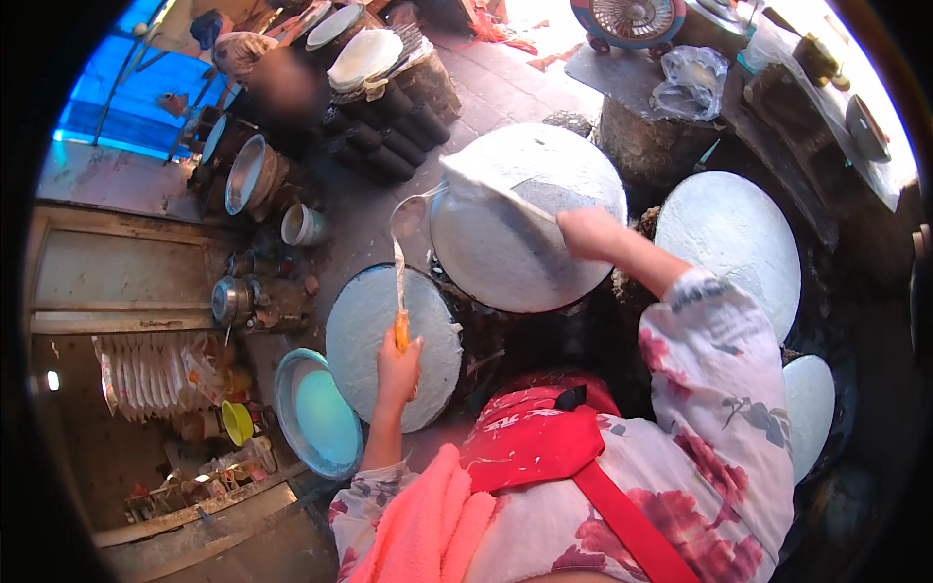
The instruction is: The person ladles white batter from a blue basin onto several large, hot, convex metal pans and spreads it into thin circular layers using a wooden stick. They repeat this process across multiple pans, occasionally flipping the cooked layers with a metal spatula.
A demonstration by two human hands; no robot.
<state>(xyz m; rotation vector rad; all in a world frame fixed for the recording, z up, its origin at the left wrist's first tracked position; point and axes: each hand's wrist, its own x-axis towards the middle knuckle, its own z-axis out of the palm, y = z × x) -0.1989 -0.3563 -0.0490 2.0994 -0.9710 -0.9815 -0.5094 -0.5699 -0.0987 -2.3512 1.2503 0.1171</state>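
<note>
My right hand (590, 234) grips the handle of a batter spreader (505, 194), whose whitish head lies over the far left rim of the large round griddle (544, 257). White batter coats that griddle, with a greyer patch near its middle. In my closed left hand (398, 374) is an orange-handled tool (400, 325) with a narrow, whitish upper part, held upright over the left griddle (374, 301), which is also coated white. A thin pale curve runs from this tool's top to the spreader's head; I cannot tell whether it is metal or batter.
More white-coated griddles stand at right (729, 243) and far right (809, 413). Beside the left griddle sits a blue basin (292, 374) of pale liquid. Stacked flatbreads (364, 60) and dark cylindrical blocks (389, 136) lie beyond, near another person (243, 53). A fan (632, 17) stands at the back.
</note>
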